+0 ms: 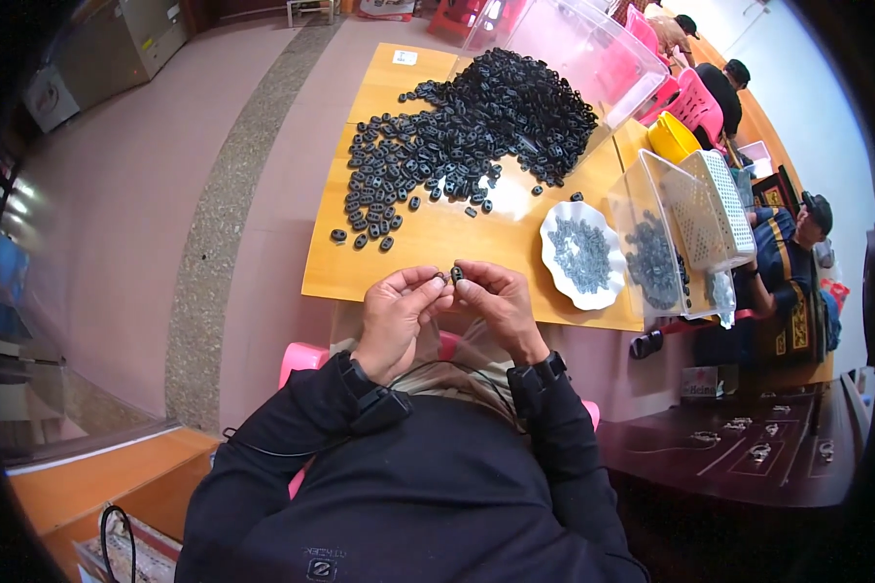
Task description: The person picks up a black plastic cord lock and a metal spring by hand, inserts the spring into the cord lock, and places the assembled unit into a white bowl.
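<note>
White plate: the wavy-edged white plate point(603, 300) lies on the wooden table point(515, 298) near its front edge; small translucent pieces point(581, 255) are spread over its middle.
Right hand: the right hand point(501, 303) is to the left of the plate and nearer the body; thumb and forefinger pinch a black oval piece point(458, 275), held clear of the tabletop.
Left hand: the left hand point(394, 319) is farther left of the plate; thumb and forefinger come together on a small part point(440, 277), too tiny to identify; the fingertips of both hands are just beside each other.
Black heap: a large heap of black pieces point(535, 112) lies beyond the plate and to its left, thinning into scattered ones; these look like the stock left to handle, so by my judgement much remains.
Clear box: just right of the plate stands a clear box point(634, 185) with many greyish pieces point(654, 267) inside; they may be finished ones, though I cannot tell; a white perforated basket point(717, 209) is farther right of the plate.
Piece in hand: probably mid-step; whether its two parts are joined is hidden by the fingers.
</note>
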The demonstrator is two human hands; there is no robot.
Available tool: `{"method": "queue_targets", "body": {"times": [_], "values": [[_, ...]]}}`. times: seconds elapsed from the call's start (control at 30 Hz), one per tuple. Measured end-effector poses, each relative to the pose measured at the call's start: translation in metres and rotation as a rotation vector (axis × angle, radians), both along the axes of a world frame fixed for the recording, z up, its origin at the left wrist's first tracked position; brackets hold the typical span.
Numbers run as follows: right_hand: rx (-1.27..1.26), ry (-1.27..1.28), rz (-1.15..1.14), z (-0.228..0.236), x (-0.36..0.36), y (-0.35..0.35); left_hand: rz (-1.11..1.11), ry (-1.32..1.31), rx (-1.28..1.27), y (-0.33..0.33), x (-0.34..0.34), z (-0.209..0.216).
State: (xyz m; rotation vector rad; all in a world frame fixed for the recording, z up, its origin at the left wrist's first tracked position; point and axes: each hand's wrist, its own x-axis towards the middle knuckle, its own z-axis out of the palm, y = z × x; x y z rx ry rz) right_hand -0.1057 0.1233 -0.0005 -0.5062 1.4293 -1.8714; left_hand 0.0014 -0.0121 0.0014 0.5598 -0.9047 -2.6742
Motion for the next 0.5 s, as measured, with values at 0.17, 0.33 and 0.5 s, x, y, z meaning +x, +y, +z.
{"method": "queue_targets", "body": {"times": [0.17,0.33,0.5], "values": [[0.012,0.065,-0.012,-0.0049,-0.0022,0.0018,-0.022,0.002,-0.021,0.0016,0.0004,0.0022],[0.007,0.108,-0.02,-0.0081,-0.0019,0.0016,-0.029,0.001,-0.015,0.0004,0.0009,-0.0012],[0.006,0.074,-0.031,-0.0037,0.0009,0.0007,-0.031,0.002,-0.007,0.0004,0.0011,-0.0011]]}}
